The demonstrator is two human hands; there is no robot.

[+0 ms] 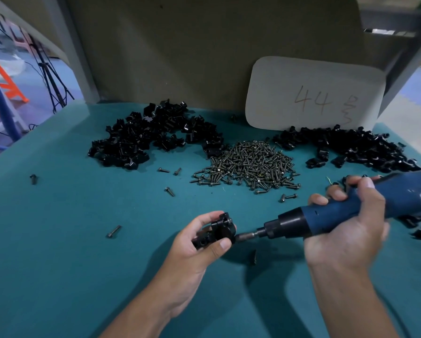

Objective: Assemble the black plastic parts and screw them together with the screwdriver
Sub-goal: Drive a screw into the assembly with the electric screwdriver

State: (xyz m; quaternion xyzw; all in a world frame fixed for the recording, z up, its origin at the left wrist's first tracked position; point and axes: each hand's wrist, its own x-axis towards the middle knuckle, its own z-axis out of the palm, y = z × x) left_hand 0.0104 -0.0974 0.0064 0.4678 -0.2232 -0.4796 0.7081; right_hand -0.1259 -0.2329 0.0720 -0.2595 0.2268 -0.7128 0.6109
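Black plastic assembly (215, 231) sits pinched in the left hand (199, 242); from three o'clock, the right hand (346, 215), fingers wrapped round the blue screwdriver (339, 213), presses its bit against it.

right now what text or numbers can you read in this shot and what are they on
"44": handwritten on the pale rounded card leaning against the back board.
Scribble right of the "44" on that card: not legible.
Label on the blue electric screwdriver in the right hand: printed, too blurred to read.
Nothing else readable.
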